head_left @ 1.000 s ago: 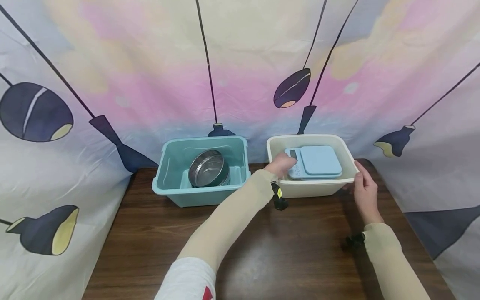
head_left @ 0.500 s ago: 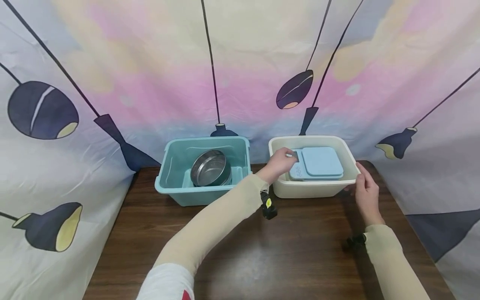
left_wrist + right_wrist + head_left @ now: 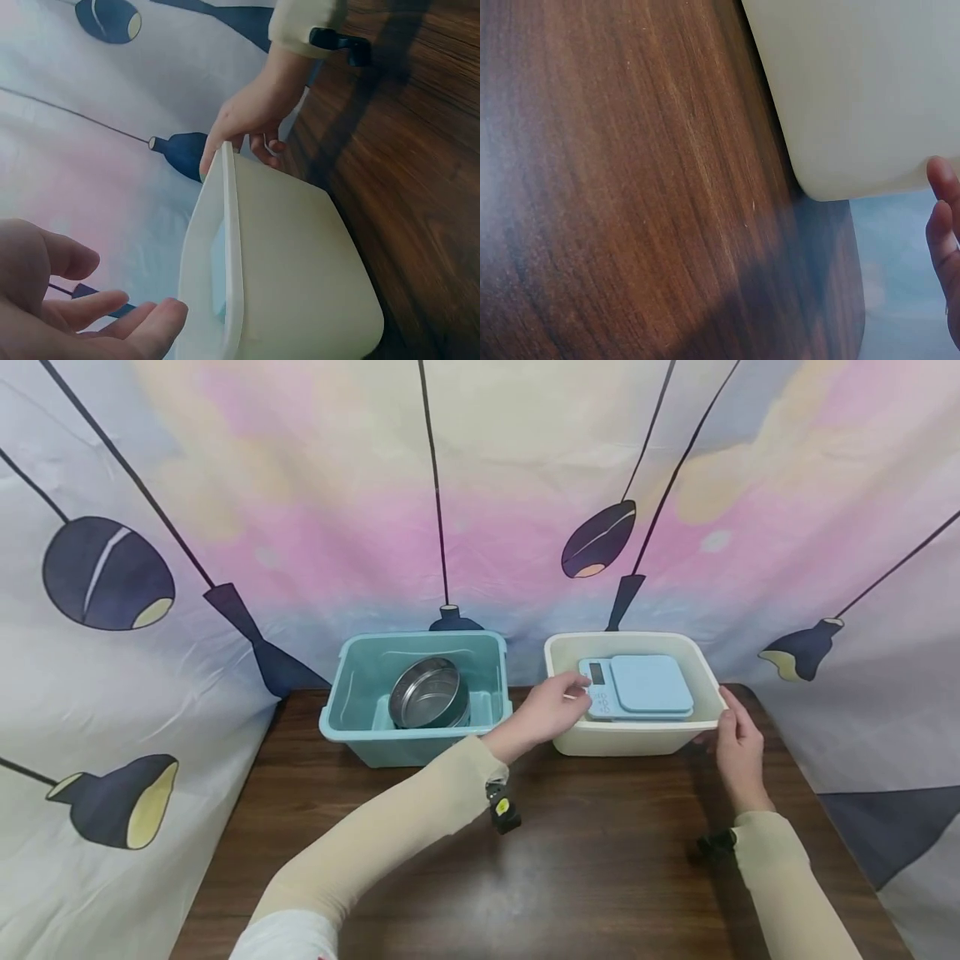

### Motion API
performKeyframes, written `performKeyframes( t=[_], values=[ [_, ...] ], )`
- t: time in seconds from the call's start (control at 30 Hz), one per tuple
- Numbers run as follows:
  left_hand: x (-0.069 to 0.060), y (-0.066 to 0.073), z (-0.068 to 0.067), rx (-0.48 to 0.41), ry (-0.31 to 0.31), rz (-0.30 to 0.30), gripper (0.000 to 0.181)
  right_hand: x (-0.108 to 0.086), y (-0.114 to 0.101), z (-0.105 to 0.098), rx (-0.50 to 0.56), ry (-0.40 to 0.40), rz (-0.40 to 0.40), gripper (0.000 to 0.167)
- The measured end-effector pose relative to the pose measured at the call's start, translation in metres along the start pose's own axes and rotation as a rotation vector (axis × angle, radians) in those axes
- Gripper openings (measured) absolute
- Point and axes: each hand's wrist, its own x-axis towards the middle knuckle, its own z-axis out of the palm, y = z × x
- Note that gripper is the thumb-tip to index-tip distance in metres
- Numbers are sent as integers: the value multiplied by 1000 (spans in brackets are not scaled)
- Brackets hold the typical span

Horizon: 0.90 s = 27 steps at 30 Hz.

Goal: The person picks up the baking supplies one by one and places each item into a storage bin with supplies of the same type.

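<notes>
A light blue kitchen scale (image 3: 651,683) lies inside the white plastic bin (image 3: 637,742), its small display toward the left. My left hand (image 3: 551,706) hovers over the bin's left front rim, beside the scale. Its fingers (image 3: 112,304) are loosely bent and hold nothing in the left wrist view. My right hand (image 3: 741,752) grips the bin's right front corner by the rim, some fingers along the outer wall. In the right wrist view, two fingertips (image 3: 939,176) show near the bin's wall.
Left of the white bin stands a teal bin (image 3: 420,735) with round metal pans (image 3: 427,693) in it. Both bins are on a dark wooden table (image 3: 570,860). A patterned curtain (image 3: 337,510) hangs directly behind.
My left hand has drawn back leftward and up off the scale, uncovering its display. My right hand stays on the bin's corner. The head view has shifted slightly.
</notes>
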Motion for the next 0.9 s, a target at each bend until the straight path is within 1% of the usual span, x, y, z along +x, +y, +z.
performKeyframes(
  t=[0.1, 0.17, 0.27, 0.33, 0.47, 0.53, 0.63, 0.77, 0.9],
  values=[
    [-11, -5, -3, 35, 9, 32, 40, -3, -11, 0, 1, -10, -14, 49],
    [-18, -9, -5, 40, 14, 45, 40, -4, -14, -1, -5, -11, -22, 49],
    [-28, -17, -6, 28, 19, 54, 40, -3, -15, -1, -13, -7, -25, 49],
    [-36, -24, -7, 29, 10, 76, 41, -2, -15, -1, -25, -2, -22, 50],
    [-53, -39, -7, 84, 5, 136, 42, -3, -13, -1, -35, 1, -17, 50],
    [-62, -46, -7, 121, 5, 159, 42, -2, -12, -1, -32, 0, -18, 50],
    [-77, -55, -7, 168, 0, 179, 43, -1, -10, 0, -23, 2, -18, 50],
    [-94, -64, -9, 221, 7, 177, 44, 3, -3, 2, -21, 11, -11, 49],
    [-107, -76, -9, 284, 34, 181, 48, 10, 13, 1, -61, 11, 3, 51]
  ],
)
